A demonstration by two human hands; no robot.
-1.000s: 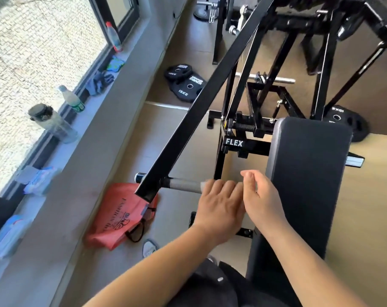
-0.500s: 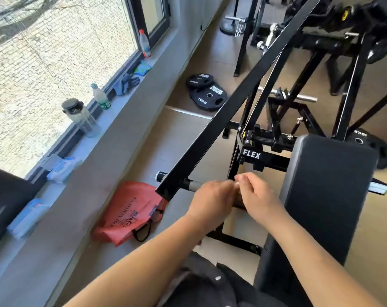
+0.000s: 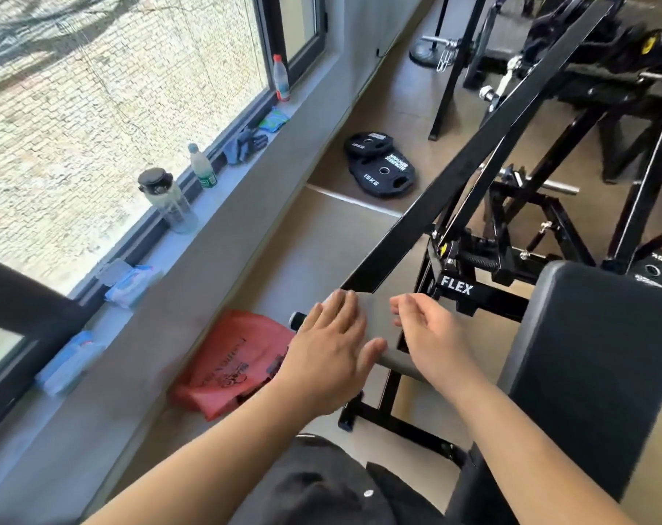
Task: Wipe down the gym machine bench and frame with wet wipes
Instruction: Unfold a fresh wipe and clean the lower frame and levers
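Neither hand holds a wipe: the left hand (image 3: 329, 354) spreads flat over the grey handle (image 3: 399, 363), and the right hand (image 3: 431, 335) hangs loosely curled and empty. The bench pad (image 3: 594, 373) lies at three o'clock and the frame bar (image 3: 473, 157) at twelve. Wiping looks largely undone. The wet-wipe packs (image 3: 132, 286) rest on the windowsill (image 3: 268, 191) at nine o'clock, their fill unseen.

The black padded bench (image 3: 594, 373) and the black steel machine frame (image 3: 472, 157) are plain; the frame bears white FLEX lettering (image 3: 457, 286). The round handle grip (image 3: 394, 362) is grey. The crumpled plastic bag (image 3: 230, 365) is orange-red with dark print. The round weight plates (image 3: 382, 172) are black with white lettering. The soft wipe packs (image 3: 132, 286) are blue and white.
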